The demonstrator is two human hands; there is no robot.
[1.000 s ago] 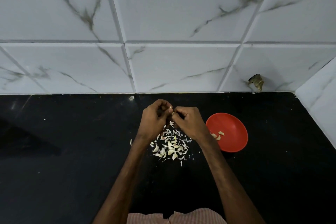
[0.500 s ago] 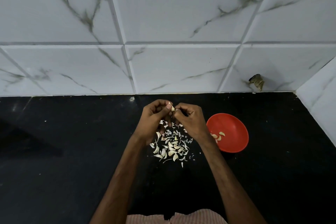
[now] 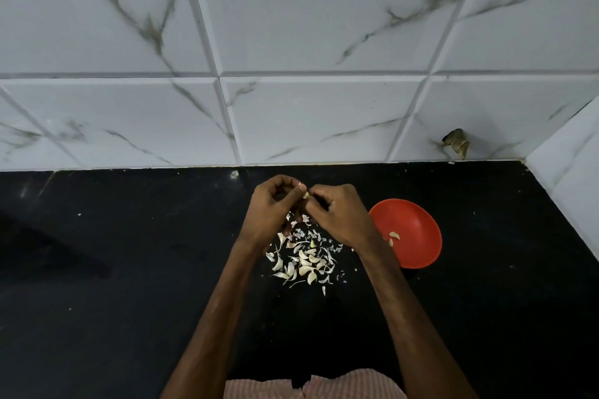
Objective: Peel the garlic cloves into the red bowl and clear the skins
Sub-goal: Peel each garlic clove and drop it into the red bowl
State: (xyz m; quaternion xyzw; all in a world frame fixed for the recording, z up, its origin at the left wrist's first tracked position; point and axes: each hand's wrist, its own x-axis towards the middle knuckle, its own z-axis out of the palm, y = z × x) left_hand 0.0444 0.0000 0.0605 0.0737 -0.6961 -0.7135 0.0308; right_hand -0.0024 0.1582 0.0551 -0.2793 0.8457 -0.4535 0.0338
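Note:
My left hand and my right hand meet above the black counter, both pinching one small garlic clove between their fingertips. Only the clove's pale tip shows; the rest is hidden by fingers. Below the hands lies a heap of garlic cloves and papery skins on the counter. The red bowl stands just right of my right wrist, with two or three peeled cloves near its left side.
The black counter runs back to a white marble-tiled wall, with a side wall closing the right end. A dark broken patch sits low on the back wall. Stray skin flecks dot the counter.
Both hands have shifted slightly away from me and turned the clove between their fingertips; they still hold it. Pile and bowl have not moved.

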